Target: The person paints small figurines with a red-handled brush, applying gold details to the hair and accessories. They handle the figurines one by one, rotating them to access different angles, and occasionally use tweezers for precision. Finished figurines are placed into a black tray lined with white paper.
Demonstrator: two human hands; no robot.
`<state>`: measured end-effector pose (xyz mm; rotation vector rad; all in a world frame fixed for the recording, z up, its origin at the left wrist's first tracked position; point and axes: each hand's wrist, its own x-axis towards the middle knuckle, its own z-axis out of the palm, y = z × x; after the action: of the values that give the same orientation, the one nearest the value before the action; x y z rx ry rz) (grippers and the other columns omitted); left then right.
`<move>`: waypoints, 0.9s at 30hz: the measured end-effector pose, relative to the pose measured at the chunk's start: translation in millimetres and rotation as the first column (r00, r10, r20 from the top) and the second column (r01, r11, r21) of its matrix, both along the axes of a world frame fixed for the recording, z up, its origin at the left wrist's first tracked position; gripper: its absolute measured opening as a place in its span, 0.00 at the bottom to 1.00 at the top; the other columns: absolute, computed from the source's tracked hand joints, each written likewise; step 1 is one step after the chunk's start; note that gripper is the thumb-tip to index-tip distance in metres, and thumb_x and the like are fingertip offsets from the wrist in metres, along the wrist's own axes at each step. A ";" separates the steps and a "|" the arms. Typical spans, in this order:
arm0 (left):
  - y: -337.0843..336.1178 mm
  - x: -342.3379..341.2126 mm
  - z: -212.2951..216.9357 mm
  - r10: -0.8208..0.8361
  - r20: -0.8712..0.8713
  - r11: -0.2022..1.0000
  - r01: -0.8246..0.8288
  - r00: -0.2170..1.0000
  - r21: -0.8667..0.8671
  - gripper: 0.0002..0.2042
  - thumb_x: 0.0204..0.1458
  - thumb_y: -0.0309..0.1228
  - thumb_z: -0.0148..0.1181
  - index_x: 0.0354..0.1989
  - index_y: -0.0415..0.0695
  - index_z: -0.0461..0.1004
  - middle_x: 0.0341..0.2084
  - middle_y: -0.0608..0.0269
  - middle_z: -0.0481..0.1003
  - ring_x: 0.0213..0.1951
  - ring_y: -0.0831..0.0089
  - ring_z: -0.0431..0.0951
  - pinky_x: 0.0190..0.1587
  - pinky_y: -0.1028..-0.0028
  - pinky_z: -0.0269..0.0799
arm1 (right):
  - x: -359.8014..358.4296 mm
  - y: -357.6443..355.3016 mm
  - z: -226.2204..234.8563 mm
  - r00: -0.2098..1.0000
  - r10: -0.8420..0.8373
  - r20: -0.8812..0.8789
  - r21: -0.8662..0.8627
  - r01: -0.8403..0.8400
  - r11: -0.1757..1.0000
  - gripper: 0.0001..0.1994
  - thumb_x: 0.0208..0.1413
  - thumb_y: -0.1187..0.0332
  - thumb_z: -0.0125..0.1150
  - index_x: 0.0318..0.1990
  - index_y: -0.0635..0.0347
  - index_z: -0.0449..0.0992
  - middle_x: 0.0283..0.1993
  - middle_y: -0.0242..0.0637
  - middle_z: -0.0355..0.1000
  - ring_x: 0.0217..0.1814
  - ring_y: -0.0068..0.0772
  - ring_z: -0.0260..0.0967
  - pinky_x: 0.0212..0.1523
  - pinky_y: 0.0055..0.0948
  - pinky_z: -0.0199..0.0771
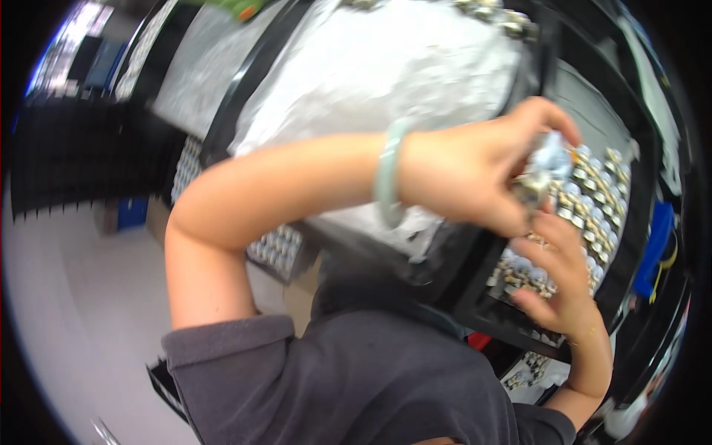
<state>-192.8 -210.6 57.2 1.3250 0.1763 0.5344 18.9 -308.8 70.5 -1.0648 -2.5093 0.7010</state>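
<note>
My left hand (482,174), with a pale green bangle (389,174) at the wrist, reaches across to the right. Its thumb and fingers close around a small cluster of metal parts with pale bluish-white tops (550,157), blurred by motion. Just below, my right hand (560,271) has its fingers curved and apart over the black tray (630,222); its fingertips come close to the left thumb, and I see nothing held in it. Rows of small brass-and-silver metal parts (593,215) with pale bluish tops fill the tray under both hands.
Left of that tray lies a larger black tray with a crumpled white plastic sheet (371,74), with more metal parts (497,16) at its far edge. Further parts (278,248) sit lower down under my left arm. A blue item (655,245) lies at the right. A black slatted crate (81,152) stands left.
</note>
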 end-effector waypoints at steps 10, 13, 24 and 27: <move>-8.2 2.5 11.2 -0.022 0.003 0.993 0.021 1.000 0.114 0.41 0.35 0.12 0.53 0.57 0.54 0.39 0.55 0.47 0.53 0.51 0.60 0.66 0.51 0.66 0.64 | 6.3 -4.7 -11.6 0.990 0.135 0.051 0.023 -0.136 0.990 0.24 0.44 0.56 0.58 0.51 0.49 0.68 0.59 0.34 0.59 0.64 0.38 0.51 0.57 0.38 0.56; -7.1 -1.6 12.0 0.064 -0.080 0.947 -0.035 0.995 0.320 0.40 0.33 0.14 0.55 0.56 0.50 0.42 0.52 0.47 0.56 0.49 0.61 0.66 0.50 0.66 0.64 | 6.6 -2.6 -12.8 0.989 0.138 0.047 0.024 -0.139 0.990 0.24 0.43 0.58 0.60 0.51 0.48 0.67 0.59 0.33 0.59 0.64 0.37 0.51 0.56 0.36 0.57; -10.1 -5.5 29.7 0.572 -0.162 0.320 -0.037 0.804 0.947 0.31 0.21 0.31 0.65 0.44 0.44 0.69 0.24 0.66 0.60 0.27 0.71 0.61 0.31 0.73 0.52 | 6.0 -1.7 -12.9 0.991 0.130 0.032 0.034 -0.131 0.991 0.27 0.39 0.61 0.63 0.51 0.48 0.67 0.58 0.32 0.59 0.63 0.37 0.52 0.53 0.35 0.59; -10.4 -5.9 28.7 0.580 -0.141 0.305 -0.054 0.802 0.951 0.32 0.20 0.35 0.66 0.44 0.45 0.69 0.22 0.67 0.59 0.25 0.72 0.60 0.30 0.74 0.48 | 5.9 -1.6 -11.9 0.991 0.130 0.037 0.033 -0.132 0.991 0.27 0.38 0.62 0.64 0.51 0.48 0.67 0.58 0.32 0.59 0.63 0.37 0.52 0.53 0.35 0.60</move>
<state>-198.7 -221.0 85.9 2.6212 0.6538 0.6898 24.8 -310.4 58.6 -0.9140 -2.6303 0.6759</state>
